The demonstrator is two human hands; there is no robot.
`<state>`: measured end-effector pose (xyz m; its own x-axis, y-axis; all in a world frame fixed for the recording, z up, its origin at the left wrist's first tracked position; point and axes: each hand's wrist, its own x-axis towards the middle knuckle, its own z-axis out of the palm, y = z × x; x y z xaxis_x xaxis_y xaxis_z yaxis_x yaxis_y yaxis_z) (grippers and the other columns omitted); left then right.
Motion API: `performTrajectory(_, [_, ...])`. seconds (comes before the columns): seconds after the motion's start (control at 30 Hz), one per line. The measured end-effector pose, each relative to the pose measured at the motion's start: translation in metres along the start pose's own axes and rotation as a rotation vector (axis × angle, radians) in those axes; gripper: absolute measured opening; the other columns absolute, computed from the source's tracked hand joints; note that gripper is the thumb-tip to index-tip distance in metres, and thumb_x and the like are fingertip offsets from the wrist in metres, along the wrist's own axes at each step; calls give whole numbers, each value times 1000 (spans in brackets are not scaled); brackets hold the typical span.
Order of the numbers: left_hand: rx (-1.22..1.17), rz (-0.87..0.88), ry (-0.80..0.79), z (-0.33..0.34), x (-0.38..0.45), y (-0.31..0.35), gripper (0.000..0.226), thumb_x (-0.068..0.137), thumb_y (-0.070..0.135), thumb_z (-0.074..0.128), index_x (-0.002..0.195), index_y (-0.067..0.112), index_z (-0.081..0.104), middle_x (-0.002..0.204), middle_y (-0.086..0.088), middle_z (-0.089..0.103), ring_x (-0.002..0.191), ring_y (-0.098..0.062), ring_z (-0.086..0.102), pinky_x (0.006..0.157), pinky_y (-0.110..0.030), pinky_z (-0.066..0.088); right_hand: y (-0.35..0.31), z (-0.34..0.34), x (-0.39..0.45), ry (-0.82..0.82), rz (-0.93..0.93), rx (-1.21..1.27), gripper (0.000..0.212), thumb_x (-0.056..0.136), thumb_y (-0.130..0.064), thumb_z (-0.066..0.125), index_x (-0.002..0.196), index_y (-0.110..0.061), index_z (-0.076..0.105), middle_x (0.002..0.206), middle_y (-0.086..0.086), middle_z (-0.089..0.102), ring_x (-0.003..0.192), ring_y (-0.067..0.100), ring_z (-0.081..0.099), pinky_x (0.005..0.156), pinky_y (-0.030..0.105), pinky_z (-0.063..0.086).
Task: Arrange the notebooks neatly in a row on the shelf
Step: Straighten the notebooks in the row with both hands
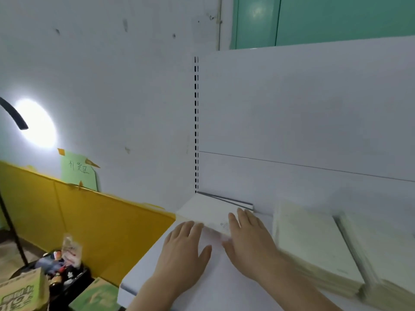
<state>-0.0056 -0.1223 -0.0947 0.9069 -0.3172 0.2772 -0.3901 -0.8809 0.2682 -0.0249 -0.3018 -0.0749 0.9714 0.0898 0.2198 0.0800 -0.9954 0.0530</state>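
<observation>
White metal makes up the shelf [202,277] and its back panel [303,108], seen in the single head view.

At the back left corner of the shelf lies a white notebook [208,209], flat, its far edge close to the back panel. The left hand [182,250] rests with fingers straight and spread, fingertips at the notebook's near edge. The right hand [249,239] lies just beside it, fingers likewise straight, laid over the notebook's near right part. Neither hand pinches or curls around anything; both look pressed flat, palms down.

Further right along the shelf sits a cream stack of notebooks [314,245], and beyond it, at the right edge of the view, a second stack [386,254] with a grey divider [357,250] between them. Both are blurred, so I cannot count them.

Off the shelf's left edge are a yellow panel [89,221], a green paper sign [78,173] taped to the wall, a lamp [36,122], and cardboard boxes [22,290] on the floor.

My judgement: the step in hand is squaring the white notebook into the left corner. Next would likely be nudging it flush with the back panel and in line with the cream stacks, using a light, even push so it does not skew.
</observation>
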Motion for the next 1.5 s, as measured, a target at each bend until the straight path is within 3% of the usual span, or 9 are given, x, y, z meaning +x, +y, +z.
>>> performTrajectory(0.17, [15, 86, -38, 7, 40, -31, 65, 100, 53, 37, 156, 28, 17, 164, 5, 15, 153, -19, 6, 124, -36, 14, -22, 14, 31, 23, 95, -66, 65, 98, -41, 37, 150, -7, 20, 155, 19, 23, 142, 35, 22, 117, 47, 19])
performTrajectory(0.37, [10, 227, -100, 6, 63, -65, 64, 100, 55, 33, 156, 29, 16, 163, 5, 18, 152, -20, 6, 124, -40, 9, -29, 25, 44, 85, 152, -66, 38, 90, -28, 29, 106, -20, 63, 99, 1, 65, 95, 28, 64, 83, 40, 47])
performTrajectory(0.5, [-313, 213, 171, -4, 67, -76, 73, 98, 56, 38, 157, 30, 3, 166, 5, 1, 153, -15, -2, 122, -31, 10, -35, 4, 33, 223, 293, -8, 32, 101, -32, 29, 122, -31, 53, 109, -3, 67, 100, 23, 63, 81, 35, 48])
performTrajectory(0.6, [-581, 163, 222, -16, 65, -75, 85, 92, 62, 42, 156, 35, -8, 165, 14, -5, 152, -9, 1, 121, -30, 18, -49, -18, 20, 465, 411, 152, 27, 100, -36, 38, 120, -30, 56, 76, -5, 66, 66, 18, 64, 55, 31, 42])
performTrajectory(0.77, [-832, 58, -83, -22, 64, -58, 88, 82, 72, 44, 155, 34, 13, 156, 15, 33, 142, -9, 36, 112, -34, 39, -80, -49, 4, 717, 511, 558, 21, 96, -42, 42, 105, -31, 57, 82, -14, 66, 72, 0, 62, 56, 14, 46])
performTrajectory(0.97, [-1451, -105, -186, -32, 58, -44, 15, 99, 41, 50, 108, 30, 56, 103, 6, 70, 90, -17, 71, 66, -38, 63, -96, -44, 3, 624, 606, 1035, 17, 98, -36, 47, 100, -34, 64, 90, -16, 71, 82, 4, 68, 70, 23, 54])
performTrajectory(1.13, [-1451, -167, 47, -39, 63, -66, 12, 105, 26, 44, 105, 32, 54, 99, 4, 68, 89, -19, 69, 55, -37, 61, -69, -17, 12, 537, 538, 746, 34, 101, -37, 37, 125, -30, 60, 112, -19, 67, 105, -4, 60, 88, 13, 44])
performTrajectory(1.33, [-1267, -175, 155, -25, 62, -91, 12, 102, 29, 48, 98, 26, 58, 85, 12, 71, 79, -6, 69, 56, -21, 55, -40, 25, 37, -33, 377, 116, 66, 98, -52, 33, 154, -23, 16, 161, -5, 8, 149, 16, 3, 121, 32, 7])
performTrajectory(1.5, [-1150, -179, 171, -18, 60, -97, 15, 101, 35, 48, 93, 26, 57, 81, 19, 69, 75, -5, 68, 65, -38, 62, -37, 24, 44, 72, 259, -56, 31, 97, -39, 32, 107, -30, 60, 107, -11, 64, 102, 11, 58, 95, 33, 43])
